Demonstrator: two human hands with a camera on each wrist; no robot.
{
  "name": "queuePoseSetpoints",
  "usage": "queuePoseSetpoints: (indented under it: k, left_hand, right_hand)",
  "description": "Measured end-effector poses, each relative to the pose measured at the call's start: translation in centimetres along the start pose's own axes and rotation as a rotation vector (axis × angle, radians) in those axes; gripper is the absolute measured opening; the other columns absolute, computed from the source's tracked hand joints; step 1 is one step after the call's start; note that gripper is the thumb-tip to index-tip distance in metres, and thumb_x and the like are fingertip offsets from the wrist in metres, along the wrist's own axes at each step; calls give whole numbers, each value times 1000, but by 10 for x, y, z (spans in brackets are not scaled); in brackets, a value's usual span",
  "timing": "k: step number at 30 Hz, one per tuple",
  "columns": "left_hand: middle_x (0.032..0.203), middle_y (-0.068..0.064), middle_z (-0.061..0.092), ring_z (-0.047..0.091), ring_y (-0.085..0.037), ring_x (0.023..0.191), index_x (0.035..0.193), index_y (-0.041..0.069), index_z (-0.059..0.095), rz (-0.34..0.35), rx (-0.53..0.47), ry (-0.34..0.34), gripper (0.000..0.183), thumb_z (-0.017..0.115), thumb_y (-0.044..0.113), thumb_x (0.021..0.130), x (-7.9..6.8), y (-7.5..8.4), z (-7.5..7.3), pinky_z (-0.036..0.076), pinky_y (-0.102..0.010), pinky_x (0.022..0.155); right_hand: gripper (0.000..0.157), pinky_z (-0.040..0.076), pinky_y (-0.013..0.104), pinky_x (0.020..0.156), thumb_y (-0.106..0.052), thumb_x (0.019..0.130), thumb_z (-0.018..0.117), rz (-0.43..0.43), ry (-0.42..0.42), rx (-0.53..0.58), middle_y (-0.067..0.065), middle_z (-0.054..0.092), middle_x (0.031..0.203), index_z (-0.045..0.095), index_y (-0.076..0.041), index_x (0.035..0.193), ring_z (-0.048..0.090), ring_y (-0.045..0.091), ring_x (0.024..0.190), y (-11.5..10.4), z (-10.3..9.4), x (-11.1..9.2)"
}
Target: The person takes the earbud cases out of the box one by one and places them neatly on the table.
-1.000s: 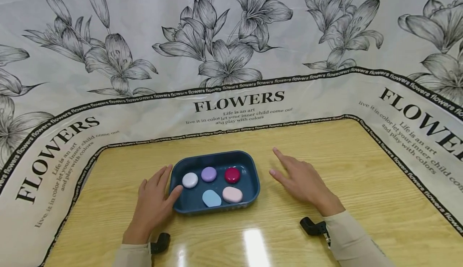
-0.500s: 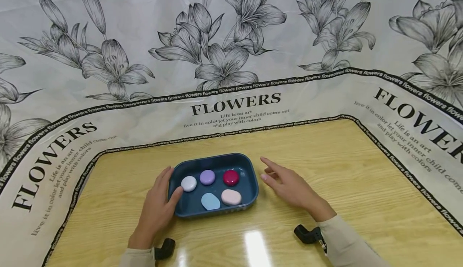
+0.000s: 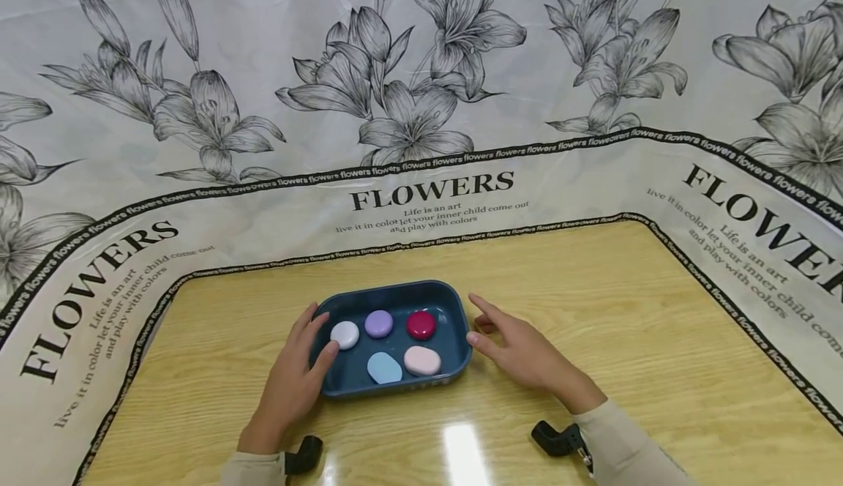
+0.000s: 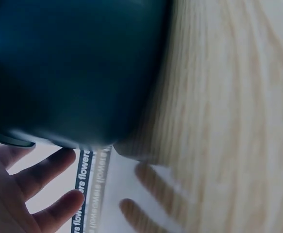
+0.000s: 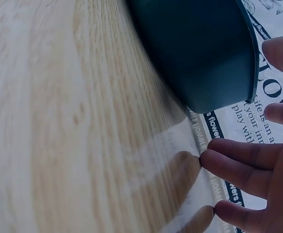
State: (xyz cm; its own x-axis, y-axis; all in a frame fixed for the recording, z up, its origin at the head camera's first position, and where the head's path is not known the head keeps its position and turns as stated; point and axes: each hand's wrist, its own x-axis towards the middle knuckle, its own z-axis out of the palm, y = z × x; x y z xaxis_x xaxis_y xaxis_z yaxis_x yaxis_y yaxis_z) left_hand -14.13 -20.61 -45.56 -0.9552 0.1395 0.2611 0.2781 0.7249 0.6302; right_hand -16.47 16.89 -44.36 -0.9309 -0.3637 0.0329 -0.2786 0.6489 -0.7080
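Observation:
In the head view a dark blue rectangular tray [image 3: 358, 391] stands on the wooden table. Inside lie a white round piece [image 3: 345, 335], a purple round piece [image 3: 378, 323], a dark red round piece [image 3: 421, 324], a light blue flat-edged piece [image 3: 385, 368] and a pale pink oval piece [image 3: 422, 361]. My left hand [image 3: 293, 383] is at the tray's left end, fingers spread, with thumb and forefinger reaching over the rim. My right hand [image 3: 523, 350] is beside the right end, fingers extended, the thumb close to the rim; whether it touches cannot be seen.
The wooden table [image 3: 579, 281] reaches beyond both sides of the tray. A white flower-printed cloth [image 3: 263, 142] with black lettering borders it at the back and sides. A black wrist device sits at each sleeve. Light glares on the front of the table.
My right hand has moved left to the tray's right end. The left hand has shifted right, its forefinger now over the left rim. The pieces stay in place inside the tray.

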Motion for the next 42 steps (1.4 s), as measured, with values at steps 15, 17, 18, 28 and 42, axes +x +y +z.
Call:
queuePoseSetpoints:
  k: [15,17,18,28,42]
  left_hand:
    - [165,-1,22,26,-29,149,151,8,44,26,-65,-22,52,53,31,105,-1,-5,1,27,-60,112]
    - [165,-1,21,25,-30,149,151,8,44,27,-67,-37,52,53,31,105,-2,-9,1,27,-61,112]
    - [166,0,20,24,-30,149,151,8,44,26,-72,-42,52,53,31,105,-3,-10,0,27,-61,112]
    - [166,1,17,22,-29,150,150,8,45,22,-65,-67,53,52,34,105,-1,-12,-4,26,-60,113]
    - [167,0,18,21,-31,150,150,7,45,0,-83,-49,55,58,33,102,-1,-14,0,25,-62,112]
  right_hand:
    - [72,42,57,102,-56,100,50,-17,10,3,12,61,136,27,-24,160,57,30,126,1,5,-1]
    - [72,42,56,102,-56,100,50,-17,8,16,12,61,136,26,-24,161,57,29,126,2,8,-2]
    - [72,42,56,102,-56,100,50,-16,5,18,12,60,136,26,-25,161,57,29,126,2,10,-2]
    - [72,41,58,103,-55,100,51,-13,14,-4,12,62,134,25,-25,161,57,30,125,-3,6,4]
    - [70,46,54,99,-37,101,59,-22,30,23,16,57,137,28,-14,159,58,32,121,-23,7,22]
